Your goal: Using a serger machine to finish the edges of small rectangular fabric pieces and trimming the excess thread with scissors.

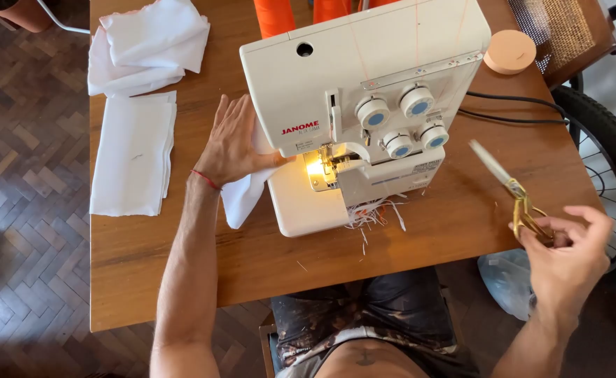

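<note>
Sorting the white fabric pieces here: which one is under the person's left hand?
The white piece beside the sewing machine, pressed flat by the left hand. The folded stack and crumpled pile lie untouched further left.

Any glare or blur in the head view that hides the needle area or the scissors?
Head view: the machine's lamp blows out a bright patch at the needle area, washing out detail there; the scissors in the right hand are motion-blurred at the blades; the left hand on the white cloth is sharp.
</note>
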